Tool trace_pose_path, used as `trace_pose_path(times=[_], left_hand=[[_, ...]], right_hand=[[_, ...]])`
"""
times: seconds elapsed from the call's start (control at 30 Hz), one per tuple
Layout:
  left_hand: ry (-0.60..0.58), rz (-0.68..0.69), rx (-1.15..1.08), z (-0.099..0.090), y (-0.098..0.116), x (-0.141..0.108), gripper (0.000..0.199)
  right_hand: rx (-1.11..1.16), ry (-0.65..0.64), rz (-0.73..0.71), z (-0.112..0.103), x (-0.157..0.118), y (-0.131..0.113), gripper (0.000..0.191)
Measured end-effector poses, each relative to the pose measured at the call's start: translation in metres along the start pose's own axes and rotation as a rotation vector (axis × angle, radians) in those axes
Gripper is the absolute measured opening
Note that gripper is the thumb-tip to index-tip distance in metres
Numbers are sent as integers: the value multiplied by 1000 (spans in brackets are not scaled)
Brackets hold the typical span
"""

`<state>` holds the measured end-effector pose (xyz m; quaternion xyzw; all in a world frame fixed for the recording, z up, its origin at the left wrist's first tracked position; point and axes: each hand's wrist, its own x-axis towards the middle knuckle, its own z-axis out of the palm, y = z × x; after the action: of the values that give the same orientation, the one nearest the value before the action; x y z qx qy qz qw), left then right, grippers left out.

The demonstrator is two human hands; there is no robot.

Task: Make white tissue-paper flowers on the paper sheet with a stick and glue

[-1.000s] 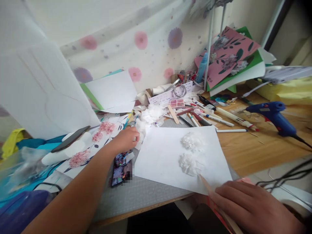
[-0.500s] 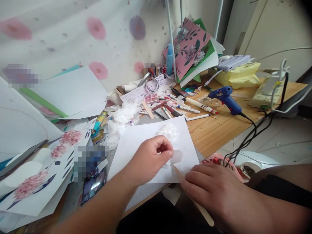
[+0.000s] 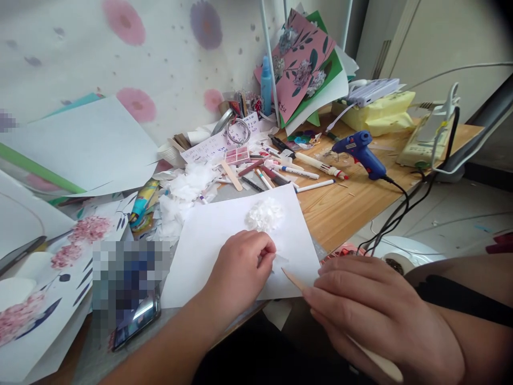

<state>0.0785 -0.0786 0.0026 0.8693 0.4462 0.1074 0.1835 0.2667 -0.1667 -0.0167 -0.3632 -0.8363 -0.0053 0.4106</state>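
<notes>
A white paper sheet (image 3: 212,235) lies at the table's front edge, bearing a round white flower-like cluster (image 3: 265,214). Just below the cluster, my left hand (image 3: 244,267) is closed in a pinch on a small translucent piece (image 3: 282,258) over the sheet. At the sheet's lower right, my right hand (image 3: 360,299) holds a flat wooden stick (image 3: 294,278). The stick's pointed tip is near my left fingertips, with a small gap between them, and its rounded end shows below my right palm.
Markers (image 3: 298,171) and crumpled white tissue (image 3: 188,184) lie behind the sheet. A blue glue gun (image 3: 363,153) with a black cord is at the right. Flower pictures (image 3: 90,229) and a phone (image 3: 138,321) are on the left.
The view has shifted, so the table's things appear further left. The stick has tilted in my right hand, and the translucent piece at my left fingertips shows less of its surface.
</notes>
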Motion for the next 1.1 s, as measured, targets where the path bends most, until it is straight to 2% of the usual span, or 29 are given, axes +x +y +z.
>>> trace_pose_path(times=[0.13,0.33,0.57,0.67,0.87,0.93,1.1], left_hand=[[8,39,49,1,0,-1,13],[4,70,54,0,-2,-3,10],[7,90,14,-9,-14,-15,18],[-7,143,5,-7,-20,-20,18],[-64,210,29,-2,-20,-27,31],[-83,222,47,-1,-19,-28,33],[-63,245,82,-1,-16,-31,29]], right_hand=[[54,-149,2,6,1,8,14],[43,-255,12,14,1,13,20],[47,-250,17,15,2,10,16],[52,-252,26,15,4,10,18],[86,-292,44,15,2,12,14],[115,-261,61,13,0,12,17],[173,-78,162,1,-3,13,24]])
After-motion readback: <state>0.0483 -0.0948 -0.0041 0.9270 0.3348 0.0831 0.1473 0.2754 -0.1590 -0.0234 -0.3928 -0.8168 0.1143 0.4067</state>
